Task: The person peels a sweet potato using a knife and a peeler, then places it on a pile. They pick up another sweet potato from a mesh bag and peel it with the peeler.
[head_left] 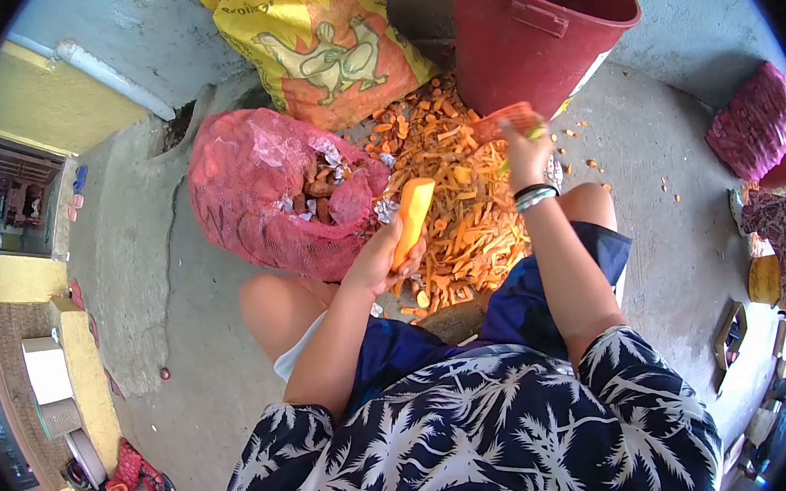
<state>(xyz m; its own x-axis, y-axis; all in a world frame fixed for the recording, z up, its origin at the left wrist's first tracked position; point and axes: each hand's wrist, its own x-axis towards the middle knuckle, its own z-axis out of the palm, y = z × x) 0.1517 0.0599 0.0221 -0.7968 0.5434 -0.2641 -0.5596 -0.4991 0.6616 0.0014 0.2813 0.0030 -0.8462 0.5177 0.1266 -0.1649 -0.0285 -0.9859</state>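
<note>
gripping a peeled orange root (411, 214), the left hand (378, 261) is closed around its lower end, above the knees. the right hand (527, 151), farther out, is closed on an orange peeler (505, 121). beyond lie a heap of orange peelings (448, 175), a pink mesh sack (267, 196), a red bucket (532, 23) and a yellow feed bag (323, 36).

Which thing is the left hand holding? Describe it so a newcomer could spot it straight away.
Start at the big red bucket at the top, then drop to the heap of orange peelings on the concrete. Just left of the heap, the left hand grips a peeled orange root: one long, smooth, whole piece, unlike the thin scraps around it.
</note>
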